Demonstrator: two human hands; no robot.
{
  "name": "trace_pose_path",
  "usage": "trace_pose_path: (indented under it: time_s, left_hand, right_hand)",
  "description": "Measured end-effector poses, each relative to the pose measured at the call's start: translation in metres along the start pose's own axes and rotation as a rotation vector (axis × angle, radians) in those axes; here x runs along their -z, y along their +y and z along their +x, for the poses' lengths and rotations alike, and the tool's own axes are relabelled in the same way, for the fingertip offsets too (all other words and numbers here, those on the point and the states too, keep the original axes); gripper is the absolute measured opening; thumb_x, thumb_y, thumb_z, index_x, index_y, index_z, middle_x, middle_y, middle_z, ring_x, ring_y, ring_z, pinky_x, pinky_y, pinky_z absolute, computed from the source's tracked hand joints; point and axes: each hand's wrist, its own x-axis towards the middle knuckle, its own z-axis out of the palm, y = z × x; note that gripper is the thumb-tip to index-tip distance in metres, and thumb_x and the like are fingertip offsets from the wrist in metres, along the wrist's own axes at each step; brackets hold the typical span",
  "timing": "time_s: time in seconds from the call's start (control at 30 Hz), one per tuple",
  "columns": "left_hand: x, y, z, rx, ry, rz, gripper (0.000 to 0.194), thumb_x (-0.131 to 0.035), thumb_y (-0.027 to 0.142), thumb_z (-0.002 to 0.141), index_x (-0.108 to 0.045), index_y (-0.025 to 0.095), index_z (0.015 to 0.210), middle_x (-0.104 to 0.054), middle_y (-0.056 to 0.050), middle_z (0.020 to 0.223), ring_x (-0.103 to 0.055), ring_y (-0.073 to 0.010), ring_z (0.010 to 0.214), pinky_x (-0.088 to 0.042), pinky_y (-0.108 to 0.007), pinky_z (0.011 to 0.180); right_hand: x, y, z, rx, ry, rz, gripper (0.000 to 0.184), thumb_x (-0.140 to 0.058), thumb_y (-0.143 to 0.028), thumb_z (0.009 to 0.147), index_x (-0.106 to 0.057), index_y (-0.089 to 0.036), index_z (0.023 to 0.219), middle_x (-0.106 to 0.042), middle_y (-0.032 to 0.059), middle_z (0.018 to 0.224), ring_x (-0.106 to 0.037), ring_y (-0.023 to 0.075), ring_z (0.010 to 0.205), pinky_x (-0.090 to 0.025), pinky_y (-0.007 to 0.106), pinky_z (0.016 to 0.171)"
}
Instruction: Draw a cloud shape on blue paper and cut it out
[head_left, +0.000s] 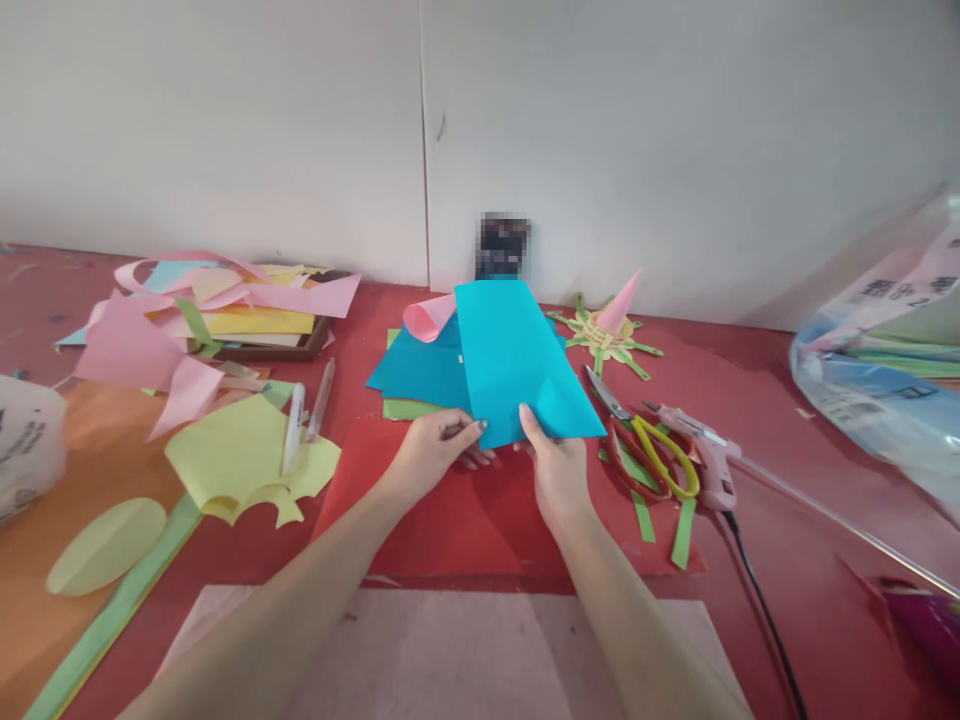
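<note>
A piece of bright blue paper point(517, 360) with a slanted right side is held up at its lower edge. My left hand point(441, 445) pinches its lower left corner between thumb and fingers. Along the bottom edge, my right hand point(556, 465) grips it with the thumb on top and the fingers hidden underneath. Behind it lie darker blue sheets point(420, 362) over a green sheet point(412, 408). A pink paper cone point(431, 318) rests on these sheets. Under my hands is a red sheet point(450, 530).
Scissors point(649, 450), green strips point(682, 535) and a pink glue gun point(712, 455) with a cord lie right. A paper flower with a pink cone point(611, 325) stands behind. Paper scraps point(142, 345), a marker point(294, 428) and yellow-green cutouts point(225, 455) lie left. A plastic bag point(862, 370) is far right.
</note>
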Motion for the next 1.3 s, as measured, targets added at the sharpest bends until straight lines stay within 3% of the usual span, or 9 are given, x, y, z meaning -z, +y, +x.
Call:
trace_pose_path:
  time_s: [0.2,0.6,0.93,1.3]
  left_hand:
    - [-0.0001,-0.0007,0.0002,0.007,0.034,-0.015,0.027,-0.06,0.038,0.078,-0.051,0.015,0.066,-0.068,-0.003,0.061,-0.065,-0.0135,0.055,-0.054,-0.025,0.056]
    - [0.0001,-0.0028,0.0014,0.006,0.016,-0.045,0.028,-0.058,0.039,0.079,-0.049,0.016,0.065,-0.068,-0.003,0.06,-0.065,-0.0134,0.053,-0.054,-0.025,0.056]
    - [-0.0004,-0.0017,0.0014,-0.005,0.029,-0.026,0.026,-0.06,0.036,0.078,-0.051,0.015,0.066,-0.067,-0.002,0.059,-0.065,-0.0131,0.054,-0.054,-0.025,0.057]
    - [0.0014,-0.0019,0.0005,-0.01,0.026,-0.033,0.026,-0.063,0.036,0.076,-0.051,0.015,0.066,-0.067,-0.002,0.059,-0.065,-0.0132,0.055,-0.054,-0.024,0.057]
  right_hand:
    - [0.0009,-0.0005,-0.0008,0.011,-0.023,-0.036,0.037,-0.07,-0.043,0.066,-0.065,-0.015,0.09,-0.067,0.0091,0.094,-0.06,0.0261,0.083,-0.047,0.038,0.069]
    - [0.0007,-0.0003,-0.0006,0.014,-0.027,-0.034,0.036,-0.07,-0.043,0.065,-0.066,-0.014,0.086,-0.067,0.0084,0.085,-0.06,0.0237,0.073,-0.047,0.038,0.065]
    - [-0.0001,-0.0019,-0.0007,0.016,-0.012,-0.01,0.038,-0.071,-0.043,0.062,-0.067,-0.014,0.087,-0.068,0.0085,0.086,-0.061,0.0256,0.077,-0.047,0.037,0.065]
    - [0.0003,0.0,-0.0006,0.001,-0.019,-0.019,0.032,-0.07,-0.042,0.066,-0.064,-0.014,0.081,-0.065,0.0069,0.081,-0.057,0.0204,0.067,-0.046,0.036,0.062]
